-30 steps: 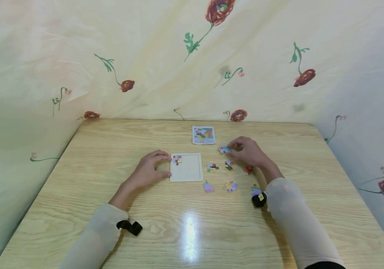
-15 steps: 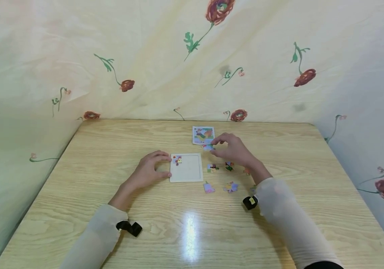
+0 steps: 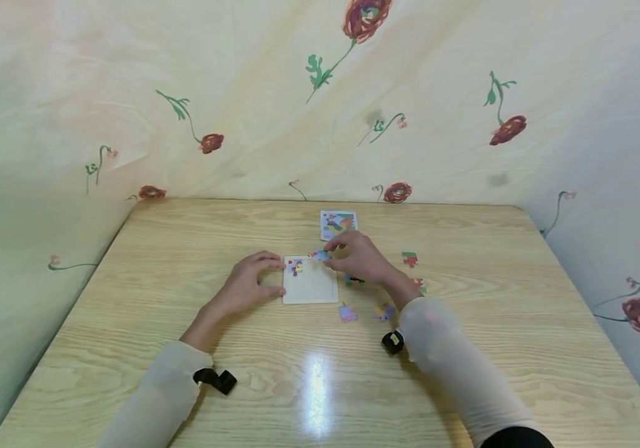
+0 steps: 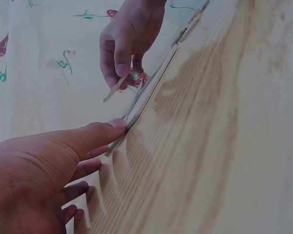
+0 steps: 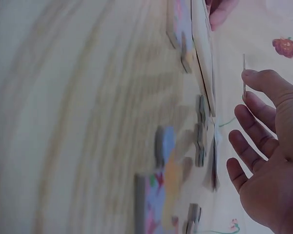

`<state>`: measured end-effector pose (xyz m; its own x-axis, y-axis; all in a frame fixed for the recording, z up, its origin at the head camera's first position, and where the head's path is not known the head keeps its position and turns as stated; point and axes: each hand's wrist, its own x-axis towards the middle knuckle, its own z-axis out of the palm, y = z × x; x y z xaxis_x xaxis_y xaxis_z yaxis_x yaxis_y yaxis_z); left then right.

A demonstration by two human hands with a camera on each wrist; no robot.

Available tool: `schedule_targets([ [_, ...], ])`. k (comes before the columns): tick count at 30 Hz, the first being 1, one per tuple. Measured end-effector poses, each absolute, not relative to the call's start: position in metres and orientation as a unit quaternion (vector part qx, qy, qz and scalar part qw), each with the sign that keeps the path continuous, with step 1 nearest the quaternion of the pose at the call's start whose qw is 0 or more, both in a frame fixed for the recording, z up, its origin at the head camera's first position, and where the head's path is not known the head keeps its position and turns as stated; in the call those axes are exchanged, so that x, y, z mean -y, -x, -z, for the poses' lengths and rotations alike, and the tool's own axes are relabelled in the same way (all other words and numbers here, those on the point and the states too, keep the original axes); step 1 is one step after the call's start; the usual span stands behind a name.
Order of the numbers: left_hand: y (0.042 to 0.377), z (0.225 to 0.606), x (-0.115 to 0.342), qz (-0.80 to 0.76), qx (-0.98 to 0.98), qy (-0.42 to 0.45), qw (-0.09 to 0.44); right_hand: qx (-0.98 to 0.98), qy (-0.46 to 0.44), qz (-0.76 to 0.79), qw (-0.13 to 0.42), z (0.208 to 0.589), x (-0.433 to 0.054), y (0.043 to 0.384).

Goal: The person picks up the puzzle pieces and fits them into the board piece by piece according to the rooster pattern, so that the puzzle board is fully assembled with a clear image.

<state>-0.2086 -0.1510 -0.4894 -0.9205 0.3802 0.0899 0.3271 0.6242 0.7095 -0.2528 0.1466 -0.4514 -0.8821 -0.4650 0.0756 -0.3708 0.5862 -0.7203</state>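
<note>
A white square puzzle tray (image 3: pixel 311 292) lies on the wooden table, with one puzzle piece (image 3: pixel 296 267) in its upper left corner. My left hand (image 3: pixel 244 283) rests against the tray's left edge, thumb and fingertips touching it with a gap between them. Over the tray's top edge, my right hand (image 3: pixel 359 256) pinches a bluish puzzle piece (image 3: pixel 319 254) between thumb and finger. The right wrist view shows this held piece (image 5: pixel 244 78) edge-on, off the table. In the left wrist view, my left thumb (image 4: pixel 100 134) lies on the tray's edge.
Behind the tray lies a picture card (image 3: pixel 338 221), partly covered by the right hand. Loose pieces lie to the right, including a purple one (image 3: pixel 347 312), a yellow-purple one (image 3: pixel 384 312) and a red-green one (image 3: pixel 409 259). Flowered cloth (image 3: pixel 264 124) rises behind the table.
My right hand has carried the bluish puzzle piece leftward, from right of the picture card to the tray's top edge. My left hand has stayed at the tray.
</note>
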Motion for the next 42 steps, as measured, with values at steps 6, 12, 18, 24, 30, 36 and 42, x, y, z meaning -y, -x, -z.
schedule_targets([
  [6, 0.208, 0.487, 0.151, -0.387, -0.899, -0.2, 0.032, -0.89, 0.245, 0.378, 0.07, 0.454, -0.134, 0.254],
  [12, 0.207, 0.486, 0.151, -0.383, -0.9, -0.205, 0.025, -0.897, 0.256, 0.354, 0.065, 0.46, -0.125, 0.258],
  [18, 0.208, 0.486, 0.15, -0.385, -0.899, -0.207, 0.024, -0.902, 0.255, 0.342, 0.067, 0.462, -0.12, 0.259],
  [24, 0.208, 0.486, 0.15, -0.385, -0.9, -0.201, 0.028, -0.911, 0.265, 0.31, 0.054, 0.463, -0.119, 0.259],
  [30, 0.208, 0.487, 0.15, -0.386, -0.899, -0.204, 0.025, -0.919, 0.271, 0.283, 0.041, 0.464, -0.118, 0.259],
  [36, 0.207, 0.488, 0.15, -0.386, -0.899, -0.205, 0.022, -0.92, 0.272, 0.279, 0.037, 0.464, -0.118, 0.257],
  [42, 0.207, 0.486, 0.15, -0.384, -0.9, -0.204, 0.022, -0.922, 0.262, 0.281, 0.048, 0.464, -0.118, 0.257],
])
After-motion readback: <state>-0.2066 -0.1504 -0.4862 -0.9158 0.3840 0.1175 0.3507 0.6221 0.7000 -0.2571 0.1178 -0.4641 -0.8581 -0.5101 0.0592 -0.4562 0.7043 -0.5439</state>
